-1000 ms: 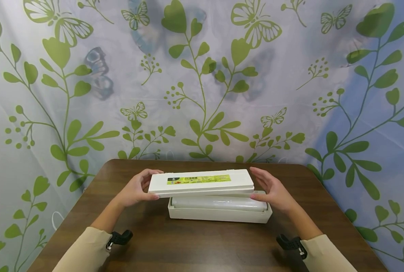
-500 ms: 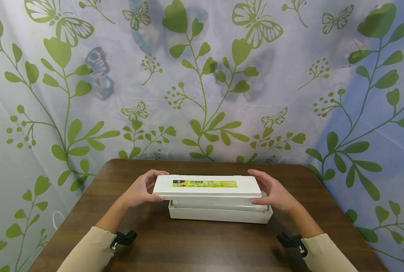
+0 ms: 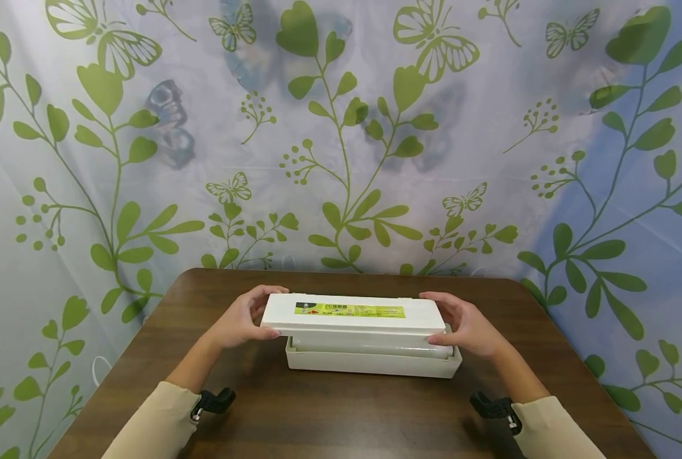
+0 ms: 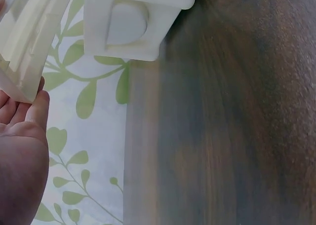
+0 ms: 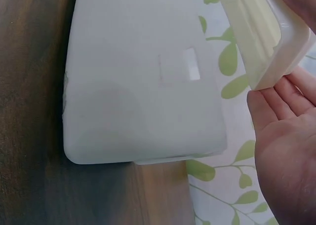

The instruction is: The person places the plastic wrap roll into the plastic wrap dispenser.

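A white lid point(image 3: 352, 319) with a yellow-green label is held level between both hands, above a long white box point(image 3: 370, 364). My left hand point(image 3: 243, 322) grips the lid's left end, its thumb on the front edge and its fingers behind. At the right end my right hand point(image 3: 470, 325) grips in the same way. A roll of clear plastic wrap point(image 3: 370, 344) lies in the box, partly covered by the lid. In the left wrist view the hollow underside of the lid point(image 4: 29, 42) shows, apart from the box point(image 4: 138, 22). The right wrist view shows the lid point(image 5: 266, 32) and the box point(image 5: 143, 96).
The box stands on a dark brown wooden table point(image 3: 329, 414). Behind the table hangs a pale curtain point(image 3: 341, 159) printed with green leaves and butterflies. Each wrist wears a black strap.
The lid has shifted to the right and levelled out over the box, its left end carried by the left hand. The right hand has moved only slightly; the box has stayed put.
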`<state>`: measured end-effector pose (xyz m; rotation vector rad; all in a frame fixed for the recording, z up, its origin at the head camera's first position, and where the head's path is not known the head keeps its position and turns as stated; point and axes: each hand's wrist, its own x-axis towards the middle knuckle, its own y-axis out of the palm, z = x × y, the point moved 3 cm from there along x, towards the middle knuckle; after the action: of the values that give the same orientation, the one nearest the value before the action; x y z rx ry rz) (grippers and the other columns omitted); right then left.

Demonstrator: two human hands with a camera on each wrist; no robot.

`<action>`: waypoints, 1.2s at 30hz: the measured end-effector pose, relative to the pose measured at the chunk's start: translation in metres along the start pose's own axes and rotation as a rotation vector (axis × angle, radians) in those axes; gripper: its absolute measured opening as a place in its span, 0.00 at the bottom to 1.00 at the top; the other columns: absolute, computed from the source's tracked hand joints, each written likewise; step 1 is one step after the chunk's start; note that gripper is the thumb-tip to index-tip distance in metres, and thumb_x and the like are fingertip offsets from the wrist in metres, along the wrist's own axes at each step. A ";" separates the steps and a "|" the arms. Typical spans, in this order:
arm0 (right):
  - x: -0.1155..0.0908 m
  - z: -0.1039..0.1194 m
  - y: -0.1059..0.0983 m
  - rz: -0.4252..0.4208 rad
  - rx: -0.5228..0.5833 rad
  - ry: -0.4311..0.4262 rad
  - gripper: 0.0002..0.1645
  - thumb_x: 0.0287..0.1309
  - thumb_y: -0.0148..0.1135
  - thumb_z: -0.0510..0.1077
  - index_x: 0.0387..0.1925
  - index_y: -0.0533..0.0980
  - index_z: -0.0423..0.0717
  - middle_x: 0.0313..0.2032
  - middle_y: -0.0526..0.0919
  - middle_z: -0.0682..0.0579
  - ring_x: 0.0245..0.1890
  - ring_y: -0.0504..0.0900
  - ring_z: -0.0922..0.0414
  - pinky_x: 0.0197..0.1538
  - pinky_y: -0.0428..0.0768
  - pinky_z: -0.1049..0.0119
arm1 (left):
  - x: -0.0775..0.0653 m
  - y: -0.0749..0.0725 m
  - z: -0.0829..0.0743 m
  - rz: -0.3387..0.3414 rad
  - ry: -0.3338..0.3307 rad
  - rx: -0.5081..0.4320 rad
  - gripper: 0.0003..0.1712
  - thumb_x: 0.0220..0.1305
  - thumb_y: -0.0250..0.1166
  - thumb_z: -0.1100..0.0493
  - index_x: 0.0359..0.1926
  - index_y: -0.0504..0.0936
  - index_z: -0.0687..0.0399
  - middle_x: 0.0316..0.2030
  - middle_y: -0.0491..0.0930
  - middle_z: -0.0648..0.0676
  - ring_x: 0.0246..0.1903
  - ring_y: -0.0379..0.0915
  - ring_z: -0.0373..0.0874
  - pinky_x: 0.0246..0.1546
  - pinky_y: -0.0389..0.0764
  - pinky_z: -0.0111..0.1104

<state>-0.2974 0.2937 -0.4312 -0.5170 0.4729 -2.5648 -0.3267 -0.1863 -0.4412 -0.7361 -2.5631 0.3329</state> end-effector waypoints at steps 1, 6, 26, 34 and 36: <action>0.000 0.001 -0.001 -0.001 0.002 -0.001 0.51 0.50 0.77 0.31 0.74 0.61 0.35 0.71 0.67 0.34 0.64 0.76 0.66 0.58 0.81 0.72 | 0.001 0.000 0.000 0.000 0.004 -0.002 0.43 0.50 0.78 0.69 0.67 0.69 0.63 0.68 0.68 0.69 0.60 0.75 0.40 0.56 0.79 0.26; -0.001 0.002 -0.003 -0.009 -0.009 0.004 0.52 0.50 0.77 0.30 0.75 0.61 0.38 0.72 0.66 0.37 0.65 0.74 0.69 0.58 0.80 0.73 | 0.003 0.002 -0.002 -0.002 0.012 -0.016 0.44 0.50 0.78 0.70 0.68 0.68 0.64 0.69 0.67 0.70 0.60 0.75 0.40 0.56 0.79 0.26; -0.005 0.003 -0.011 -0.042 0.044 -0.007 0.46 0.52 0.73 0.26 0.72 0.63 0.32 0.63 0.76 0.41 0.54 0.82 0.61 0.49 0.86 0.65 | 0.014 0.008 0.000 -0.043 -0.064 -0.007 0.44 0.50 0.80 0.68 0.68 0.70 0.62 0.65 0.72 0.65 0.60 0.75 0.39 0.58 0.78 0.25; -0.010 -0.004 -0.017 -0.067 0.025 0.022 0.46 0.52 0.73 0.27 0.71 0.63 0.29 0.61 0.79 0.49 0.52 0.83 0.62 0.49 0.85 0.67 | 0.018 0.014 0.005 -0.035 -0.098 -0.003 0.46 0.52 0.80 0.66 0.70 0.68 0.65 0.67 0.72 0.64 0.64 0.73 0.47 0.60 0.76 0.25; -0.011 -0.006 -0.018 -0.071 0.015 0.024 0.45 0.53 0.73 0.28 0.70 0.64 0.29 0.60 0.79 0.49 0.52 0.83 0.62 0.49 0.85 0.67 | 0.019 0.016 0.007 -0.031 -0.100 -0.007 0.46 0.52 0.80 0.66 0.70 0.68 0.66 0.67 0.71 0.65 0.64 0.73 0.47 0.60 0.77 0.25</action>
<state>-0.2979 0.3153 -0.4317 -0.5072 0.4512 -2.6426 -0.3371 -0.1633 -0.4457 -0.6980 -2.6684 0.3593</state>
